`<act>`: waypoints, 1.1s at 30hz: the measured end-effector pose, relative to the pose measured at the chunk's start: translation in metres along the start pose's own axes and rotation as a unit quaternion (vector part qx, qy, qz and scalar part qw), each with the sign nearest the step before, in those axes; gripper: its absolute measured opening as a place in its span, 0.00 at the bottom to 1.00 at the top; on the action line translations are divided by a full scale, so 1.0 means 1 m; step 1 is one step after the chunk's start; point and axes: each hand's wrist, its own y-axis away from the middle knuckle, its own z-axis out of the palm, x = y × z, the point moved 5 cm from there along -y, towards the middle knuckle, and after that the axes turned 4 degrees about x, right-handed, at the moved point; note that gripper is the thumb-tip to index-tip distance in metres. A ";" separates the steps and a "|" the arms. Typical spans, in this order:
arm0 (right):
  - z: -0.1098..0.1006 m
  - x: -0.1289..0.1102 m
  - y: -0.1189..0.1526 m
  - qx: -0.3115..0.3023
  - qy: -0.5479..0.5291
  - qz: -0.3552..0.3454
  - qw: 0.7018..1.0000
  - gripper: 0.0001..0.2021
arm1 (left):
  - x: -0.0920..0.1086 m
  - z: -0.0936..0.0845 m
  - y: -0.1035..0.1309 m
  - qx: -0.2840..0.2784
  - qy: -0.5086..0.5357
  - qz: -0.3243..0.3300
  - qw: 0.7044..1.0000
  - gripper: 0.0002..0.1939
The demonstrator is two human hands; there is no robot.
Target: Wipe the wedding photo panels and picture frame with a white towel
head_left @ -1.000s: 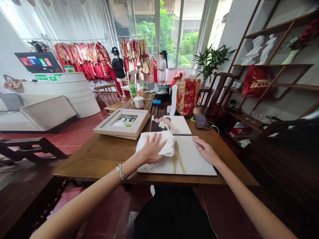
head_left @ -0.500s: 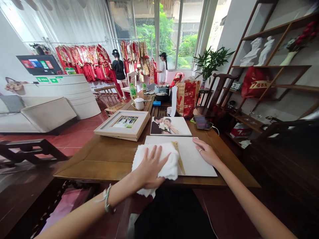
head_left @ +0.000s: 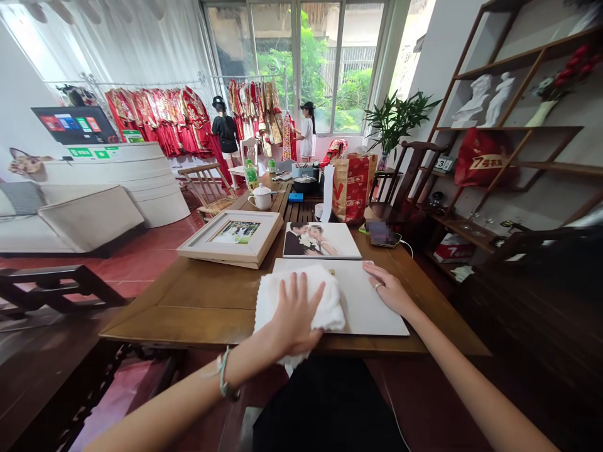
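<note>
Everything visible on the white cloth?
The white cloth looks soft and fluffy, like terry, with a scalloped left edge. Rumpled and apparently folded, it lies over the left part of the white board, reaching past the board's near edge. The left hand rests palm-down on top.
</note>
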 end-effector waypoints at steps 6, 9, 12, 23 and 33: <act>0.000 0.000 0.000 -0.002 0.009 0.005 1.000 0.19 | 0.011 0.001 0.021 -0.014 -0.006 0.060 0.998 0.44; 0.000 0.000 0.000 -0.003 0.008 0.005 1.000 0.19 | -0.005 0.000 -0.001 0.002 -0.004 0.093 0.996 0.39; -0.001 0.001 0.000 -0.004 0.005 0.002 1.000 0.19 | -0.026 0.002 -0.030 0.006 -0.008 0.101 0.995 0.32; 0.000 0.002 0.000 -0.001 0.006 -0.007 1.000 0.19 | -0.029 -0.001 -0.033 -0.048 0.061 0.109 0.991 0.26; 0.000 -0.001 0.000 -0.003 0.015 0.004 1.000 0.19 | -0.009 -0.015 0.020 -0.070 0.094 0.157 0.981 0.28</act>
